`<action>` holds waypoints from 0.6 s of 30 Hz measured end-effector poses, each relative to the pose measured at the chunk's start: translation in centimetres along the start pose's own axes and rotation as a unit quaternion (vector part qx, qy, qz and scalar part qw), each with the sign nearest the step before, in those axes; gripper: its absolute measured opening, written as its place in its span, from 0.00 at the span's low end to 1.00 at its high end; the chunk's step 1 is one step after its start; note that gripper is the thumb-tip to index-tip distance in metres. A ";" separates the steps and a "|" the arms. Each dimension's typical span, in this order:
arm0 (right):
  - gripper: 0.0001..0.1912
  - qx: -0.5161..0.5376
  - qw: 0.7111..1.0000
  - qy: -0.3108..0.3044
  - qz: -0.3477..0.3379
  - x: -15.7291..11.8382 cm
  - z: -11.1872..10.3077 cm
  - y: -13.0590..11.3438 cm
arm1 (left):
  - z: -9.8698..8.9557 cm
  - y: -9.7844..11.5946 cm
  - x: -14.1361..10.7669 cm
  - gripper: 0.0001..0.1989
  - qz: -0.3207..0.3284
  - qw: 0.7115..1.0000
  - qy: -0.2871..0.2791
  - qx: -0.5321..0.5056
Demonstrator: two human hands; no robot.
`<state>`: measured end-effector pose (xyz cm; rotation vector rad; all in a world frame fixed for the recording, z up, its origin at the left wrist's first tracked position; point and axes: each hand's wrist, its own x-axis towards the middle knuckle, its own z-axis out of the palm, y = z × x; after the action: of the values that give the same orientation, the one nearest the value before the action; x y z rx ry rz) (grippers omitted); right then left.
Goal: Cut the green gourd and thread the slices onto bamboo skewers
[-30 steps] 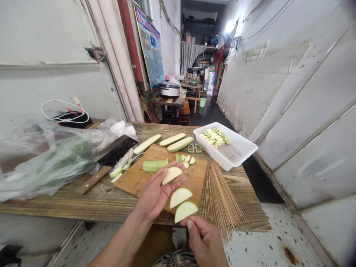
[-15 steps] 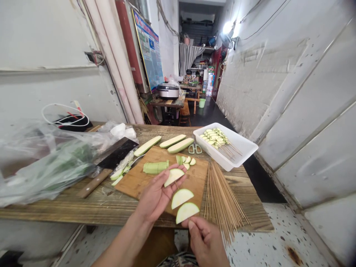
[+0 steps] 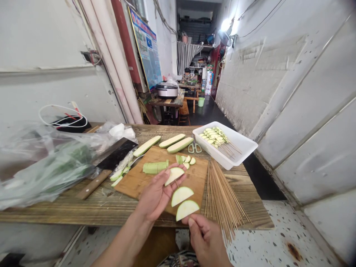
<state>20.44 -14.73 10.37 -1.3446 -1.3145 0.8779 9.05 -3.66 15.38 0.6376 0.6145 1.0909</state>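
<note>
Three half-moon zucchini slices [image 3: 182, 195] sit spaced along a thin wooden skewer [image 3: 175, 183], held above the cutting board and near its front edge. Right hand [image 3: 207, 239] is closed, thumb and fingers pinching the skewer's lower end just below the lowest slice. Left hand [image 3: 157, 196] is open, palm up and fingers extended, with the top slice against its fingers. The skewer's upper tip is not clearly visible. On the wooden board [image 3: 191, 181], directly beneath the hands, lie a cut zucchini chunk [image 3: 155, 167] and a small cluster of thin slices [image 3: 185, 160]. Three long zucchini strips [image 3: 171, 141] lie on the table just behind the board, beside green-handled scissors [image 3: 194, 148]. Further right, a white plastic tray [image 3: 244, 146] holds skewered zucchini slices [image 3: 215, 136], their bare sticks pointing toward the tray's right corner. A fanned bundle of bare skewers [image 3: 222, 196] lies on the table in front of the tray, its ends overhanging the table edge. Left of the board is a cleaver [image 3: 116, 152] with a wooden handle, its blade next to a few zucchini pieces [image 3: 118, 174]. Beyond it, a clear plastic bag [image 3: 50, 167] holds leafy greens. The rough plank table [image 3: 83, 209] stands against a white wall, and a rice cooker [image 3: 167, 90] sits on another table down the corridor, where a seated person [image 3: 187, 76] is small in the distance.
</note>
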 end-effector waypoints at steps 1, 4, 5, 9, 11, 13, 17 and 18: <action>0.18 -0.004 1.000 -0.004 -0.001 0.0 0.0 0.0 | 0.0 0.0 0.0 0.12 0.000 1.000 -0.001 -0.001; 0.17 -0.006 1.000 -0.012 0.000 0.1 -0.1 0.1 | -0.2 -0.3 0.0 0.12 -0.015 1.000 0.001 0.010; 0.17 -0.005 1.000 -0.014 -0.001 0.2 -0.1 0.1 | -0.2 -0.4 0.0 0.13 -0.029 0.999 0.001 0.019; 0.17 0.005 1.000 -0.007 -0.005 0.5 -0.1 0.0 | -0.1 -0.8 0.0 0.15 -0.073 0.997 0.013 0.026; 0.17 0.012 1.000 -0.002 -0.003 0.6 -0.1 0.1 | 0.0 -0.7 0.0 0.16 -0.081 0.996 0.029 0.000; 0.18 0.017 1.000 -0.005 0.002 0.7 -0.2 0.2 | 0.1 -0.6 0.0 0.17 -0.096 0.994 0.038 -0.026; 0.17 0.023 1.000 -0.008 0.005 0.7 -0.2 0.2 | 0.1 -0.6 -0.1 0.17 -0.103 0.992 0.030 -0.060; 0.17 0.024 1.000 -0.007 0.003 0.7 -0.2 0.2 | 0.0 -0.6 -0.1 0.17 -0.101 0.993 0.024 -0.062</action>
<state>20.76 -14.06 10.35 -1.3076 -1.2931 0.9195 9.37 -3.90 14.94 0.4327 0.6338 0.9477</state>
